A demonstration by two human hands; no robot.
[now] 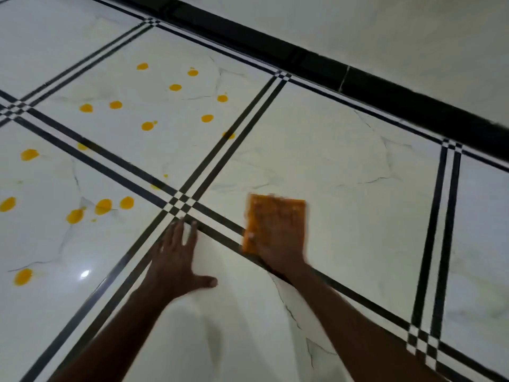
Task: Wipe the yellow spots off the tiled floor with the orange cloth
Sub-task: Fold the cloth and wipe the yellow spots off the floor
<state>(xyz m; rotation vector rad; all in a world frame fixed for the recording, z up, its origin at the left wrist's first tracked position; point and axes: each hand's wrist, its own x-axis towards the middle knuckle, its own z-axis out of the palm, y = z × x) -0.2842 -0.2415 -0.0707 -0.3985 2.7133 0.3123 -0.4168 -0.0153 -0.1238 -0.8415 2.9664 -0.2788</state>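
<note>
Across the left-hand tiles of the tiled floor [344, 161], yellow spots [146, 126] lie scattered, round and glossy, none smeared. Left hand [176, 255] braces flat, fingers [177, 230] spread, holding nothing. Right hand [278, 241] presses the orange cloth [275, 208], a folded rectangle, onto a spotless tile; fingers look straight, though blurred. Wiping hardly begun, I judge. Next move: slide the cloth leftward over the nearest spots.

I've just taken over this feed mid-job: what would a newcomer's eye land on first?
Bright yellow round spots dot the two white glossy floor tiles at the left. At centre, an orange rectangular cloth lies flat on a clean-looking tile under the motion-blurred right hand. The left hand rests flat, fingers spread, on the near tile beside it.
</note>
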